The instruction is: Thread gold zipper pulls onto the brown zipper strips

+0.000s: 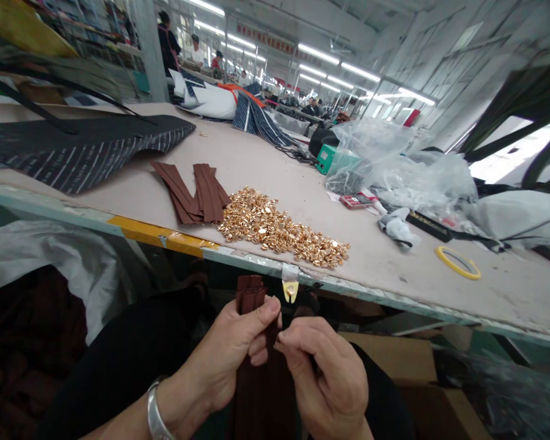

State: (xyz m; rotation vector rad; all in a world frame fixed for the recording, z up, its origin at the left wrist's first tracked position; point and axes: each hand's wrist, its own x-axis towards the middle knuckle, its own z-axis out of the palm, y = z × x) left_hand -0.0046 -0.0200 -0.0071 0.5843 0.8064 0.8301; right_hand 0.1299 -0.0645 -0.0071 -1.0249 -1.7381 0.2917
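A bundle of dark brown fabric strips (252,293) is held upright in my left hand (224,348), whose thumb presses on it near the top. The strips hang down between my legs. Just to the right, my right hand (330,373) has thumb and forefinger pinched together; whatever lies between them is too small to make out. Above both hands, a notched yellow tab (290,291) is taped to the table edge with a small gold piece in it. A heap of small gold metal pieces (275,226) lies near that edge, touching more brown strips (206,192) at its left.
A black patterned sheet (87,150) lies at the table's left. On the right are clear plastic bags (394,162), a green box (326,159) and a yellow tape roll (458,263). Below the table stands a cardboard box (394,357). Several people are in the background.
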